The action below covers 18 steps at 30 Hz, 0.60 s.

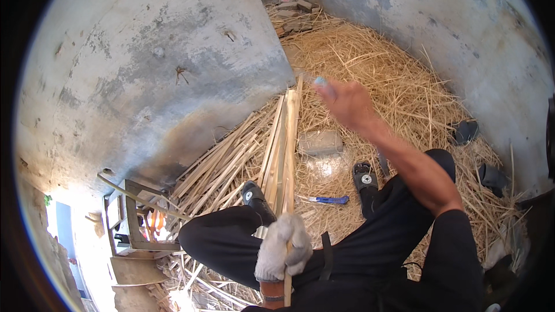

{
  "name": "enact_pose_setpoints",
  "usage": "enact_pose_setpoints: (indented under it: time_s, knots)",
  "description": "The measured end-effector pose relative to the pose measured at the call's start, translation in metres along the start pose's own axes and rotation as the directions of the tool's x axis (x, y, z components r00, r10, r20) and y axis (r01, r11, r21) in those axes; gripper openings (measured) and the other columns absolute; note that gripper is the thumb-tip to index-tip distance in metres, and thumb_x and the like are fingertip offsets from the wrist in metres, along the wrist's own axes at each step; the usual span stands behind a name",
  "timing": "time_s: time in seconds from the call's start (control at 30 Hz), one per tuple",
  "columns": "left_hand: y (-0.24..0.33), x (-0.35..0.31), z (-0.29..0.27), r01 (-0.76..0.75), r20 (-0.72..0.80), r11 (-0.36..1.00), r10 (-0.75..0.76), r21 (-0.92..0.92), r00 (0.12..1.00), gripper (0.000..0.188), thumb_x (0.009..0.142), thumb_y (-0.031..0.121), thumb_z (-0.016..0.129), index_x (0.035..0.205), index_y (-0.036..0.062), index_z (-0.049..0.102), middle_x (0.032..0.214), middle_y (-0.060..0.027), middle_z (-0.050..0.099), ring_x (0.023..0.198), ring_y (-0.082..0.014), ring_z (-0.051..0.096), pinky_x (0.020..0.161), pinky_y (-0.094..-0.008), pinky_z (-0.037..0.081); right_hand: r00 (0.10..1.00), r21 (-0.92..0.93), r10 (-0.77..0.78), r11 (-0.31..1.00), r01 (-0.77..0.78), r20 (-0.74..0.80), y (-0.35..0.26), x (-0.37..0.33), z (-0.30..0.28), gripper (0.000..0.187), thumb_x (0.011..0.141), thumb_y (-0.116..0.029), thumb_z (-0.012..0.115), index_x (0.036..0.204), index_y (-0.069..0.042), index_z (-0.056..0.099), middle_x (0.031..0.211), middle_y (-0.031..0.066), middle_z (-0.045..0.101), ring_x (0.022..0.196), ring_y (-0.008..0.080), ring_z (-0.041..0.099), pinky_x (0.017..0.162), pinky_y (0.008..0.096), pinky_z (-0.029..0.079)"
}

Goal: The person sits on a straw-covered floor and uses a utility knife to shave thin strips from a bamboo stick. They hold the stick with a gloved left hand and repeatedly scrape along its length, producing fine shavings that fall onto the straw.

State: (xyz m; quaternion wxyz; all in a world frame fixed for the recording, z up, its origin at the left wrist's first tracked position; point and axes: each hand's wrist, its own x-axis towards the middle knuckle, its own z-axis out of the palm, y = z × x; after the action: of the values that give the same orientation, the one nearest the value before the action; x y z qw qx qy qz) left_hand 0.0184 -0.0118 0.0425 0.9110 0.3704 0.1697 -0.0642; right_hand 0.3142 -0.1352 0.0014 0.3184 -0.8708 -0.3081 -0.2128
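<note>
My left hand (283, 248), in a grey-white knitted work glove, is closed around a narrow pale bamboo strip (287, 283) in front of my lap. Longer split bamboo strips (291, 144) stretch away from the glove toward the wall corner, between my feet; where the held strip ends among them is not clear. Raised over the straw, my bare right hand (350, 104) is slightly blurred beyond those strips. Its fingers look curled, with something light blue at the tip. Whether that is a finger wrap or a held thing I cannot make out.
Loose bamboo strips (217, 164) lie against the left wall. A brick (321, 143) and a blue utility knife (329, 200) rest between my feet on straw-like shavings (370, 58). Left stands a wooden frame (136, 214); dark cups (491, 178) lie right.
</note>
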Motion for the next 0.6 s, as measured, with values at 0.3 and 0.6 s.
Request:
enact_pose_setpoints:
  time_s: [0.3, 0.6]
  knots:
    - [0.003, 0.001, -0.008, 0.043, 0.179, 0.963, 0.006, -0.267, 0.984, 0.050, 0.107, 0.044, 0.037, 0.074, 0.0092, 0.048, 0.041, 0.0019, 0.034, 0.025, -0.0091, 0.026, 0.025, -0.0239, 0.024, 0.887, 0.385, -0.457, 0.831, 0.403, 0.058, -0.041, -0.027, -0.033, 0.047, 0.100, -0.048, 0.054, 0.075, -0.009, 0.058, 0.045, 0.0040, 0.047, 0.035, 0.0192, 0.046, 0.037, 0.0366, 0.037]
    - [-0.001, 0.014, -0.022, 0.138, 0.342, 0.924, -0.008, -0.358, 0.940, 0.055, 0.107, 0.052, 0.028, 0.077, 0.0094, 0.047, 0.040, 0.0046, 0.035, 0.024, -0.0079, 0.032, 0.024, -0.0251, 0.029, 0.904, 0.235, -0.421, 0.888, 0.396, 0.070, -0.053, -0.039, -0.015, 0.052, 0.096, -0.054, 0.057, 0.069, -0.010, 0.051, 0.049, 0.0069, 0.049, 0.039, 0.0262, 0.051, 0.039, 0.0383, 0.038]
